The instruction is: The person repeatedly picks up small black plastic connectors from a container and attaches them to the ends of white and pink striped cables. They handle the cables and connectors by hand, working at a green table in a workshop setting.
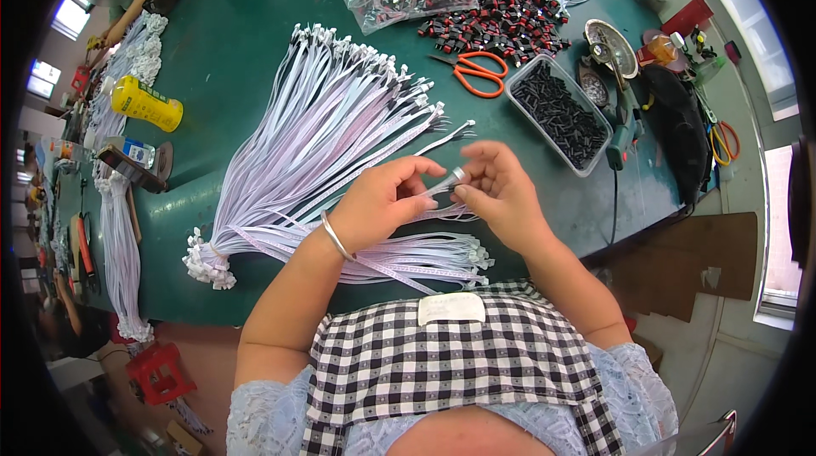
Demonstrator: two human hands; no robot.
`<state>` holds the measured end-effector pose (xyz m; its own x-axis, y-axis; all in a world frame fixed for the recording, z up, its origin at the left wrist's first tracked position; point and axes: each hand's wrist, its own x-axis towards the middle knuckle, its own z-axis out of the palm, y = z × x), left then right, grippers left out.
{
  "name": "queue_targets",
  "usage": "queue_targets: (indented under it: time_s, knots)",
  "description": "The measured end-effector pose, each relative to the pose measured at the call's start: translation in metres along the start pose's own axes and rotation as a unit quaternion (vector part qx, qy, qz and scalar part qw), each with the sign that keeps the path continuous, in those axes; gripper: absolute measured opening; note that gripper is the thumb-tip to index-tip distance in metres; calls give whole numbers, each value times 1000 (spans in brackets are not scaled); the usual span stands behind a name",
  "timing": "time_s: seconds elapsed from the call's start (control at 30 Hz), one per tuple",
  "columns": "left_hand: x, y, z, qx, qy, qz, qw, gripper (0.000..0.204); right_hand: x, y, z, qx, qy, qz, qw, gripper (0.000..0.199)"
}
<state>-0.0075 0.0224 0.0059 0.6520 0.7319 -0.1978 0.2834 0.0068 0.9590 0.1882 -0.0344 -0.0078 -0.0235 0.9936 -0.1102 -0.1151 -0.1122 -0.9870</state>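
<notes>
Both arms bent, elbows out wide, bare forearms converging in front of the chest. Left forearm (293, 290) slants up and to the right, right forearm (578, 286) up and to the left. Left hand (432, 187): back of hand up, index finger bent over, thumb (415, 206) reaching inward below it, visible gap between the two. Right hand (466, 174): fingers curled in toward the left, slightly blurred, thumb (478, 198) pointing across at the other hand. Fingertips face each other, close but apart. Can't confirm finger closure on either side; remaining fingers partly hidden.
</notes>
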Motion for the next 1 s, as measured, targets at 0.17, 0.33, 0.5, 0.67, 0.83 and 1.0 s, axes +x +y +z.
queue_targets:
  time_s: [0.17, 0.33, 0.5, 0.67, 0.83, 1.0]
  knots:
    - [3, 7, 8, 36, 66, 20, 997, 35, 12, -4, -1, -69, -44, -4, 997, 59]
    - [27, 8, 1, 213, 151, 109, 959, 25, 35, -13, -10, -125, -20, -52, 991, 61]
    - [41, -11, -5, 354, 112, 118, 921, 22, 40, -34, -58, -383, 66, -217, 895, 34]
    - [25, -4, 2, 365, 157, 180, 900, 20, 41, -72, -112, -801, 60, -203, 559, 12]
    - [15, 11, 23, 349, 64, 156, 922, 19, 55, -56, -138, -819, -14, -91, 566, 15]
    - [34, 15, 25, 391, -13, 109, 914, 22, 61, -44, -146, -763, 9, -102, 638, 12]
